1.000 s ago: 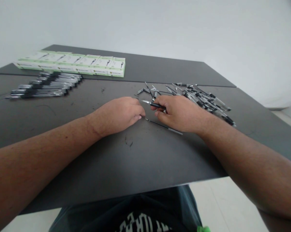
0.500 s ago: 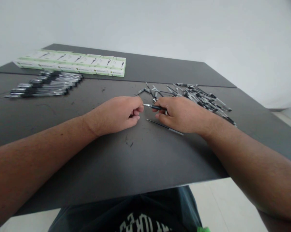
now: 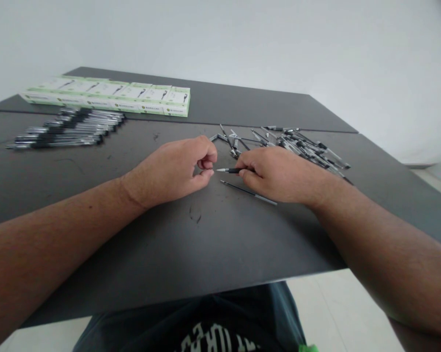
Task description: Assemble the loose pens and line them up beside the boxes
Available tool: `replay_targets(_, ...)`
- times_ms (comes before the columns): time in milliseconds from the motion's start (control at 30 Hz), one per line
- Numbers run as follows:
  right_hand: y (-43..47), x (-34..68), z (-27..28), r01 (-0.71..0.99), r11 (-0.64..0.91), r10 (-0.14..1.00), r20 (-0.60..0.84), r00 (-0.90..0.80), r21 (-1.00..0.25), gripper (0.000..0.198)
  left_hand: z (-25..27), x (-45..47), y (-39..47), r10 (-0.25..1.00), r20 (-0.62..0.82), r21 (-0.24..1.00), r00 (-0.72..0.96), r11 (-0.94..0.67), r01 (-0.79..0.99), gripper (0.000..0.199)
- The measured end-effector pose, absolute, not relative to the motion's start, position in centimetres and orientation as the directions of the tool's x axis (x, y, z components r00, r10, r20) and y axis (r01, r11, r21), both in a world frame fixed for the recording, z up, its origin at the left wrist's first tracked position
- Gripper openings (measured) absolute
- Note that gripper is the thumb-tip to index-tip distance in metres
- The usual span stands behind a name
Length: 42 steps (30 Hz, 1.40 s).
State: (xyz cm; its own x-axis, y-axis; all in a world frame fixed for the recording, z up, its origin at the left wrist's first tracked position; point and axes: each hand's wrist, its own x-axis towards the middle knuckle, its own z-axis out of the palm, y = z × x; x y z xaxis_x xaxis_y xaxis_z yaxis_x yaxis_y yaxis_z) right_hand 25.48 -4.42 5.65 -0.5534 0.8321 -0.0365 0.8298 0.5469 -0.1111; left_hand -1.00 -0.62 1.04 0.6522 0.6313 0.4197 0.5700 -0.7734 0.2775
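Black-gripped with a silvery conical tip, a gel pen (image 3: 232, 170) is gripped by the fingers of the right hand (image 3: 273, 172) above the middle of the table (image 3: 169, 264), its tip pointed left. The left hand (image 3: 174, 168) is held just beside that tip, its fingers curled towards the thumb; whether anything is pinched there cannot be told. On the near side of the right hand, a pen refill (image 3: 248, 192) is laid on the table. Loose pen parts (image 3: 234, 141) are scattered beyond, with a heap of pens (image 3: 310, 150) piled at right. At far left, pens in a slanted row (image 3: 72, 129) are set before green-and-white boxes (image 3: 132, 93).
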Motion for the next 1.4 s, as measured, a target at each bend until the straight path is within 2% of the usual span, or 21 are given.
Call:
replay_targets(600, -4.5, 25.1, 5.3, 0.821, 0.554, 0.822, -0.062, -0.566, -0.137, 0.029, 1.3, -0.5, -1.1, 0.594, 0.347, 0.247, 0.726, -0.805, 0.54, 0.009)
replay_targets(800, -4.5, 25.4, 5.5, 0.83, 0.549, 0.829, -0.059, -0.555, -0.099, 0.029, 1.3, -0.6, -1.0, 0.617, 0.335, 0.257, 0.712, -0.787, 0.561, 0.009)
replay_targets(1000, -3.8, 26.2, 5.8, 0.891, 0.454, 0.891, -0.038, -0.453, 0.025, 0.028, 0.4, -1.0, 0.2, 0.662, 0.293, 0.257, 0.69, -0.75, 0.609, 0.008)
replay_targets(1233, -4.0, 26.0, 5.7, 0.896, 0.445, 0.894, -0.064, -0.443, 0.008, 0.028, -0.4, -0.4, 1.2, 0.639, 0.296, 0.233, 0.71, -0.769, 0.595, 0.004)
replay_targets(1400, -3.4, 26.4, 5.7, 0.904, 0.428, 0.904, -0.017, -0.428, 0.013, 0.03, -0.6, -0.7, 1.2, 0.656, 0.284, 0.265, 0.7, -0.755, 0.6, 0.007)
